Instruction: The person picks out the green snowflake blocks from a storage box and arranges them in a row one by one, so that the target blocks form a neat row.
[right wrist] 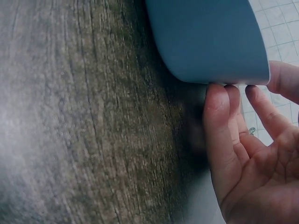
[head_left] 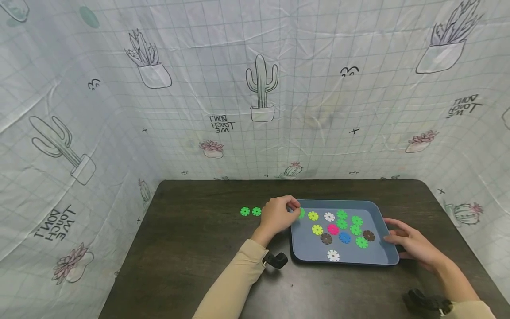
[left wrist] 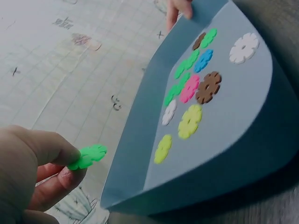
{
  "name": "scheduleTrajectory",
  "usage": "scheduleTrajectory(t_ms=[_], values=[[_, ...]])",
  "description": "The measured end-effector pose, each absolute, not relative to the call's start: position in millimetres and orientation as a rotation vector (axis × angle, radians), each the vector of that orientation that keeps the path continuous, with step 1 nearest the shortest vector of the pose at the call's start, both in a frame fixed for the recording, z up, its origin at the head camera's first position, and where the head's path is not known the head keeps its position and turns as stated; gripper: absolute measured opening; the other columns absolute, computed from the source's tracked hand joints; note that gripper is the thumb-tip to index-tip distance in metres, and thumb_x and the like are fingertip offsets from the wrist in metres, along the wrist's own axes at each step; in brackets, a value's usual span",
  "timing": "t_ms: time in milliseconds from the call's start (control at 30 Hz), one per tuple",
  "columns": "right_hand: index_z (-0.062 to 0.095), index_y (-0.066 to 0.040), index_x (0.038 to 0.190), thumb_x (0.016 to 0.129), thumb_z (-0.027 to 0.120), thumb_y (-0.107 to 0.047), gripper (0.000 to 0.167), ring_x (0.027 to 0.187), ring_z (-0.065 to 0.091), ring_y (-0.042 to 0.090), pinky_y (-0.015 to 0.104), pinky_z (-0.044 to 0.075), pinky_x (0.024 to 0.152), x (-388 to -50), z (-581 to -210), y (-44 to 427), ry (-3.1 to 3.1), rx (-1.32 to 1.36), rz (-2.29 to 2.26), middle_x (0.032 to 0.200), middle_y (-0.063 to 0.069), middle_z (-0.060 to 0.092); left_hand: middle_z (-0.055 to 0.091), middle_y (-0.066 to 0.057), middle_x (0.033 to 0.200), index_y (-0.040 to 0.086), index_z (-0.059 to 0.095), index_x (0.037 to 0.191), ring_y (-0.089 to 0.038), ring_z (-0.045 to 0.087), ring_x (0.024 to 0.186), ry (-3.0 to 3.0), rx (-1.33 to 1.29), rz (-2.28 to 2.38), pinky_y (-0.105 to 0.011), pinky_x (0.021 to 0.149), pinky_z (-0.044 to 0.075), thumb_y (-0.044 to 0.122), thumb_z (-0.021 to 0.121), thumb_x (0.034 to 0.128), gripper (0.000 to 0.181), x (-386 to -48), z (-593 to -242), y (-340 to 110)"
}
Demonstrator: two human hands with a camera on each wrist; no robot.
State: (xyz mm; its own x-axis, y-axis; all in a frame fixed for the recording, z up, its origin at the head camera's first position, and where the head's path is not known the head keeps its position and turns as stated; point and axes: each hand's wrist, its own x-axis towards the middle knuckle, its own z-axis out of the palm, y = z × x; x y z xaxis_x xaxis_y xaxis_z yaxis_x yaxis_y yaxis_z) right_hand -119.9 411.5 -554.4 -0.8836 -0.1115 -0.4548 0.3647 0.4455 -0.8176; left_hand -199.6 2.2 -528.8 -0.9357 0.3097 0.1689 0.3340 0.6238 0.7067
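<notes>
In the left wrist view, my left hand (left wrist: pixel 42 163) pinches a green notched plastic disc (left wrist: pixel 88 156) between thumb and fingers, near the tray's wall. From the head view, this left hand (head_left: pixel 276 215) is at the left end of a blue-grey tray (head_left: pixel 382 257). My right hand (head_left: pixel 416 243) grips the tray's right rim; several fingertips meet the outer wall in the right wrist view. Inside the tray lie several green discs (head_left: pixel 361 242), two yellow discs (head_left: pixel 317 229), two white discs (head_left: pixel 333 255), two brown discs (head_left: pixel 326 239), a pink disc (head_left: pixel 332 229) and a blue disc (head_left: pixel 344 237).
Two green discs, a left one (head_left: pixel 245 211) and a right one (head_left: pixel 256 211), lie side by side on the dark wooden table (head_left: pixel 191 239), left of my left hand. A patterned cloth (head_left: pixel 311 97) hangs behind the table and along its sides.
</notes>
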Motion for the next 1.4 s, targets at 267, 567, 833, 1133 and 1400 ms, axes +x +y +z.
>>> scheduleTrajectory(t_ms=[267, 567, 833, 1133, 1400], values=[[0.014, 0.003, 0.161, 0.107, 0.06, -0.027, 0.077, 0.116, 0.063, 0.03, 0.057, 0.057, 0.086, -120.9, -555.2, 410.4, 2.25, 0.214, -1.428, 0.15, 0.045, 0.033, 0.069, 0.02, 0.084, 0.026, 0.076, 0.095, -0.004, 0.052, 0.053, -2.774, -0.435, -1.252, -0.027, 0.05, 0.04, 0.029, 0.074, 0.0933, 0.004, -203.8, -529.9, -26.5], [0.014, 0.002, 0.162, 0.107, 0.061, -0.026, 0.078, 0.109, 0.064, 0.02, 0.057, 0.056, 0.085, -121.9, -553.9, 411.7, 2.255, 0.203, -1.43, 0.146, 0.041, 0.042, 0.07, 0.017, 0.084, 0.024, 0.077, 0.096, -0.009, 0.042, 0.044, -2.757, -0.293, -1.213, -0.029, 0.046, 0.035, 0.028, 0.073, 0.0937, 0.005, -207.7, -526.9, -70.0], [0.014, 0.002, 0.161, 0.107, 0.061, -0.026, 0.077, 0.107, 0.064, 0.018, 0.056, 0.057, 0.085, -120.1, -553.0, 411.8, 2.251, 0.204, -1.432, 0.145, 0.041, 0.043, 0.071, 0.011, 0.083, 0.023, 0.076, 0.095, -0.011, 0.04, 0.042, -2.742, -0.161, -1.212, -0.029, 0.043, 0.03, 0.025, 0.074, 0.0931, 0.004, -209.1, -529.7, -100.9], [0.014, 0.003, 0.161, 0.107, 0.061, -0.025, 0.077, 0.106, 0.065, 0.019, 0.057, 0.057, 0.085, -119.9, -552.7, 410.1, 2.26, 0.205, -1.434, 0.142, 0.039, 0.046, 0.072, 0.008, 0.082, 0.02, 0.077, 0.093, -0.014, 0.052, 0.052, -2.73, 0.002, -1.206, -0.034, 0.048, 0.038, 0.024, 0.075, 0.0908, 0.005, -211.3, -541.6, -131.0], [0.014, 0.003, 0.161, 0.107, 0.061, -0.024, 0.077, 0.106, 0.065, 0.019, 0.057, 0.057, 0.085, -120.4, -554.0, 409.9, 2.256, 0.202, -1.439, 0.143, 0.04, 0.045, 0.074, 0.007, 0.084, 0.019, 0.077, 0.095, -0.015, 0.061, 0.062, -2.773, 0.134, -1.141, -0.036, 0.053, 0.044, 0.025, 0.075, 0.0903, 0.008, -213.3, -554.6, -150.8]])
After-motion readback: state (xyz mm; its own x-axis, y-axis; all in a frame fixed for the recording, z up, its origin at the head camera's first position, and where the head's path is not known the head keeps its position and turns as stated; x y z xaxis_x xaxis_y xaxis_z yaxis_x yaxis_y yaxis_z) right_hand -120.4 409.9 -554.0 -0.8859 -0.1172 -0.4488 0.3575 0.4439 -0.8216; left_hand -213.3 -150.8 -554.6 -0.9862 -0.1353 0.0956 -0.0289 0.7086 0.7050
